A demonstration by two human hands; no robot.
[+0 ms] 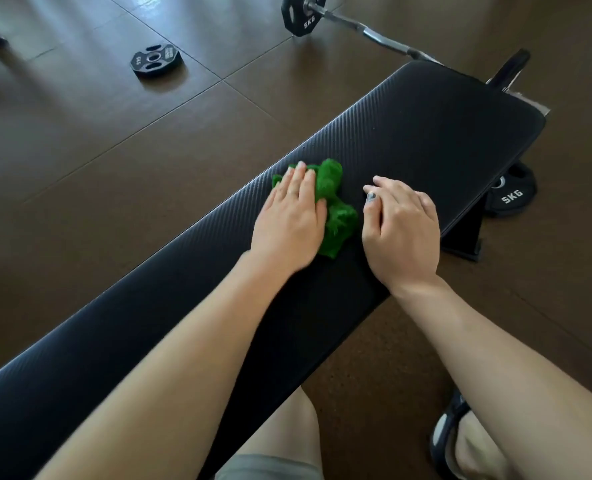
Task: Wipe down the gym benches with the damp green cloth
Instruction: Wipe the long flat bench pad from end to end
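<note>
A long black padded gym bench (426,133) runs diagonally from the lower left to the upper right. A crumpled green cloth (336,209) lies on its middle. My left hand (289,220) presses flat on the left part of the cloth, fingers stretched forward over it. My right hand (400,226) rests on the pad just right of the cloth, fingers curled down onto the surface, holding nothing; a dark mark shows on one fingertip.
A loose 5 kg weight plate (153,59) lies on the brown floor at far left. A curl barbell (353,26) with a 5 kg plate lies beyond the bench end. Another 5 kg plate (512,195) sits by the bench foot. My knee and sandalled foot (450,434) are below.
</note>
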